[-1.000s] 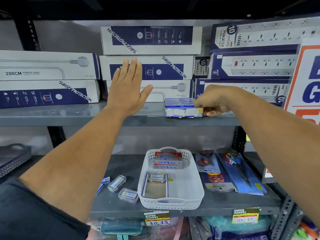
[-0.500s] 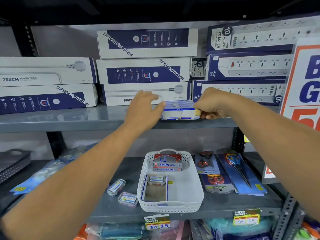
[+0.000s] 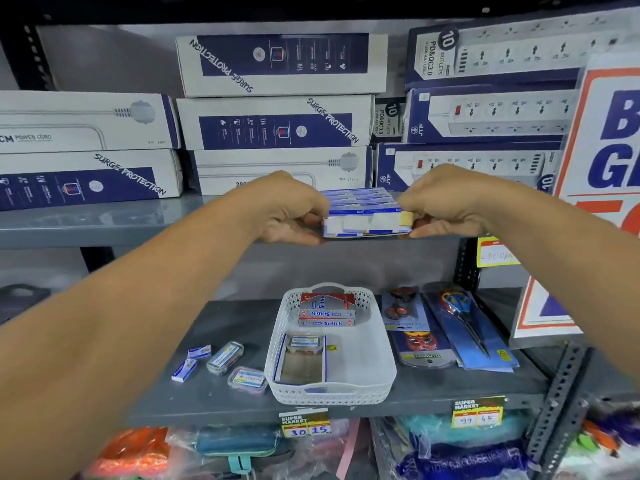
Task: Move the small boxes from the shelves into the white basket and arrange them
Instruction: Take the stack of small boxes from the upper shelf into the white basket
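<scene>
i see my left hand (image 3: pixel 284 209) and right hand (image 3: pixel 446 202) clamped on opposite ends of a block of small blue-and-white boxes (image 3: pixel 363 213), which sits between them at the front edge of the upper shelf (image 3: pixel 104 220). below, on the lower shelf (image 3: pixel 450 386), the white basket (image 3: pixel 381 368) holds a stack of red-and-blue boxes (image 3: pixel 327 311) at its far end and an open tray (image 3: pixel 299 363) nearer me.
</scene>
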`<state>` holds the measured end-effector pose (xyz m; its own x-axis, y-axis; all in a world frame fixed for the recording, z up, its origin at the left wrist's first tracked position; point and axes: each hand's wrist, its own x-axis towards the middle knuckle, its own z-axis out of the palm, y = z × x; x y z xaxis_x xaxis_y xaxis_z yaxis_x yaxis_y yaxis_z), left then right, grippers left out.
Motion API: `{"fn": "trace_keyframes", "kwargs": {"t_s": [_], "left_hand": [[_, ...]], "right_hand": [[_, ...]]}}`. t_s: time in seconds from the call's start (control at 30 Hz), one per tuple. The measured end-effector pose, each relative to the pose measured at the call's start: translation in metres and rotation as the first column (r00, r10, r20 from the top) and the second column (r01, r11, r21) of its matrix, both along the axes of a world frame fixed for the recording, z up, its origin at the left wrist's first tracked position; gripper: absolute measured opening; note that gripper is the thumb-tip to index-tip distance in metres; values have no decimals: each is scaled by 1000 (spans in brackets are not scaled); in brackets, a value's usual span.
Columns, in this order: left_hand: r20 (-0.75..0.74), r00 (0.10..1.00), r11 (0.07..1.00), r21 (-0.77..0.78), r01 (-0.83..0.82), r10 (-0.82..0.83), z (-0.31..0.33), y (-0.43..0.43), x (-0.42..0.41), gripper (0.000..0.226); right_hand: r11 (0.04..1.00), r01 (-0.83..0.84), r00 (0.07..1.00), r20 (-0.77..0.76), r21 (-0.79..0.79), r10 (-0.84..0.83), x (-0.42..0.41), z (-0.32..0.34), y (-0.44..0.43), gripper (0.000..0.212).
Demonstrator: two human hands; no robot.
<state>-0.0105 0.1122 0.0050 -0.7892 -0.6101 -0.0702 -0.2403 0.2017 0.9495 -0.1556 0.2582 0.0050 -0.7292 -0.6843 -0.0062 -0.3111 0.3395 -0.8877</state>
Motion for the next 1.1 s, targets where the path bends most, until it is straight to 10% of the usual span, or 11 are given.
{"fn": "trace_keyframes", "kwargs": {"t_s": [0.57,1.1], "left_hand": [[-215,970,978,196,-66,109,-56,87,56,11],[-19,986,967,196,-160,167,-165,57,24,21]], "right_hand": [[987,-154,988,-22,-34,153,35,-37,91,19],[970,-193,979,-35,149,200,-4,-166,37,25]]}}
